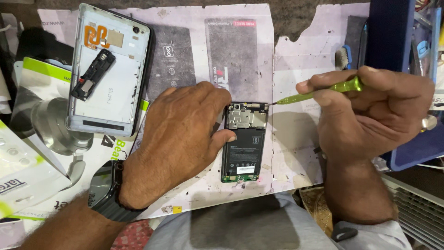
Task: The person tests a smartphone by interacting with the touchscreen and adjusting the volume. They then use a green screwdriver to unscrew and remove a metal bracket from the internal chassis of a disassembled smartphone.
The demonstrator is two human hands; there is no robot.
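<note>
Wristwatch: nearest to me, a dark wristwatch (pixel 104 192) sits on my left wrist, low in the view.
Left hand: my left hand (pixel 178 134) lies palm down on the worktable, fingers spread and loosely curled, not clamped on anything. The thumb and fingertips press against the left edge of the opened phone.
Opened phone: the opened phone (pixel 243 141) lies flat between my two hands, back cover off. I see its black battery in the middle, a metal shield plate at the far end and a green circuit strip at the near end.
Right hand: my right hand (pixel 370 113) is closed around a green screwdriver (pixel 323 91), thumb and fingers pinched along the shaft. A ring shows on one finger.
Screwdriver tip: it points left and ends just beside the far right corner of the phone; I cannot tell whether it touches.
Work mat: a worn, pale work mat (pixel 291 157) lies under the phone and both hands.
Back cover: farther off to the left, the silver back cover (pixel 111 88) lies inside up, with a small black speaker module (pixel 92 75) resting on it.
Blue bin: at the far right stands a blue bin (pixel 393 41).
</note>
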